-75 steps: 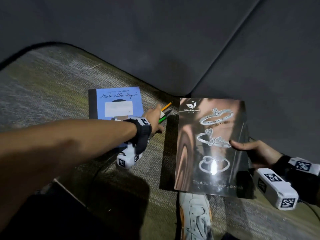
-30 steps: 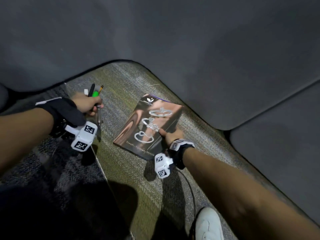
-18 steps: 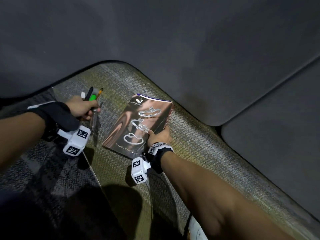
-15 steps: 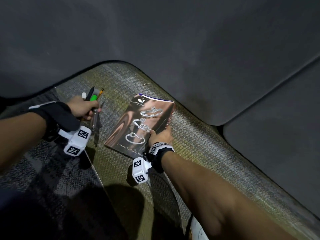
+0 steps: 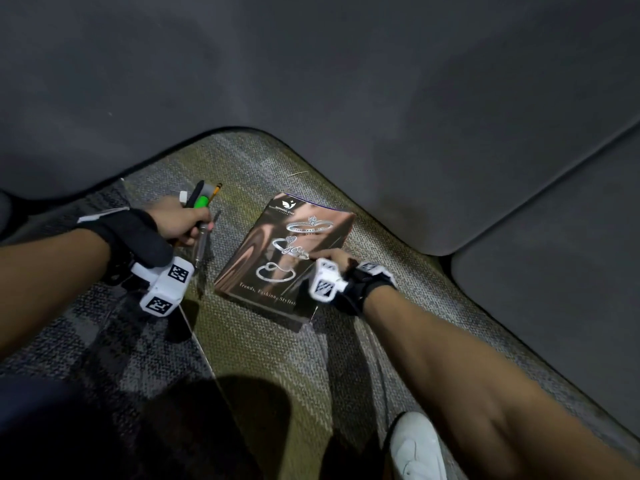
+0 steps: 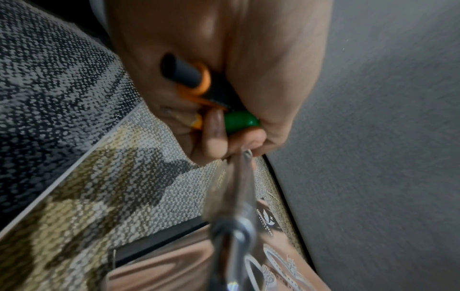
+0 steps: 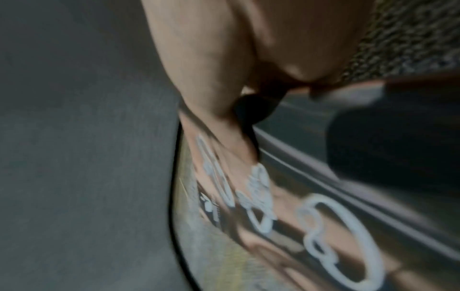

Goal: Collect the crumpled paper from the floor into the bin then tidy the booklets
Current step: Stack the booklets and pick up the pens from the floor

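One booklet (image 5: 284, 258), glossy, copper-toned, printed with three silver rings and the words "Morning Star", is laid flat on the carpet (image 5: 263, 358), askew, its far corner near the curved edge of a grey upholstered seat (image 5: 346, 81). The edge of a second item is seen beneath its far end, but what it is cannot be told. The booklet is held at its right edge, about mid-length, by the right hand (image 5: 334, 259): one fingertip is pressed on the cover, and the thumb appears to be tucked beneath the edge, though the right wrist view is too blurred to confirm it. The left hand (image 5: 178, 225), just left of the booklet and apart from it, is closed in a fist around one bundle of writing tools (image 5: 201, 206): a green marker, a black pen, an orange pencil and a clear-barrelled pen are counted, with a white-ended piece unidentified. One white shoe (image 5: 417, 448) is noted at the lower edge.
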Action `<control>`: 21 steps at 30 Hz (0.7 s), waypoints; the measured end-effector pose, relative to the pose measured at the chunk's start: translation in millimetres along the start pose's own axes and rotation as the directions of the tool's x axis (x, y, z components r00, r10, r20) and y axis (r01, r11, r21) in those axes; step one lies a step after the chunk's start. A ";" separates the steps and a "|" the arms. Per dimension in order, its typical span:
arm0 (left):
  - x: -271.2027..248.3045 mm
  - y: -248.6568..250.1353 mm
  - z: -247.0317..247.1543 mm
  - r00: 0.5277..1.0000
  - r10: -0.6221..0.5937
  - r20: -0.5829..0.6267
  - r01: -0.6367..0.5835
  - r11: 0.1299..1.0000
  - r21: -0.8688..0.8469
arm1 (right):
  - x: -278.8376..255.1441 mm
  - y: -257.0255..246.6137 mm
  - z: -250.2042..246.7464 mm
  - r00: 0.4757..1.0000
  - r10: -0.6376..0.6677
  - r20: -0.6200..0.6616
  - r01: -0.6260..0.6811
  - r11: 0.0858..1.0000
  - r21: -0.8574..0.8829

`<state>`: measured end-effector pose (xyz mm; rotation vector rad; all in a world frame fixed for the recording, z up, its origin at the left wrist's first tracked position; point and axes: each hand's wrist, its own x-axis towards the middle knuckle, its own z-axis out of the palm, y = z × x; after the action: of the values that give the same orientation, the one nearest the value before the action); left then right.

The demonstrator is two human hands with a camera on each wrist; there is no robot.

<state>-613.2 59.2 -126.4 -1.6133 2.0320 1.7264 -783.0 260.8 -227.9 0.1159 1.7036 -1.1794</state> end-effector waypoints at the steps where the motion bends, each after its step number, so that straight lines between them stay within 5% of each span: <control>1: -0.8 0.7 1.6 1.000 0.008 0.002 -0.008 1.000 0.001 | -5.8 -6.2 -1.7 0.999 -0.001 0.050 0.000 1.000 0.027; 5: -1.6 2.5 8.5 0.999 0.043 0.004 -0.043 0.999 -0.003 | -21.9 -12.6 -2.3 0.983 0.010 0.183 -0.036 0.990 0.140; 11: 9.7 -6.1 11.2 0.999 0.031 -0.018 -0.031 0.999 0.018 | 9.6 6.9 4.0 0.998 0.068 -0.004 -0.068 0.995 -0.069; 18: 19.6 -10.6 26.4 0.994 0.081 -0.070 -0.076 0.995 0.061 | -6.3 -27.3 2.5 0.993 0.078 0.091 -0.076 0.997 -0.028; 21: 14.1 -0.5 41.2 0.989 0.066 -0.130 -0.075 0.995 -0.071 | -12.6 -58.9 -6.1 1.000 -0.012 0.006 0.012 0.997 -0.070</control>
<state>-642.4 80.2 -150.9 -1.7376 2.1287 1.7886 -814.4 240.3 -180.3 0.0596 1.7413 -1.1258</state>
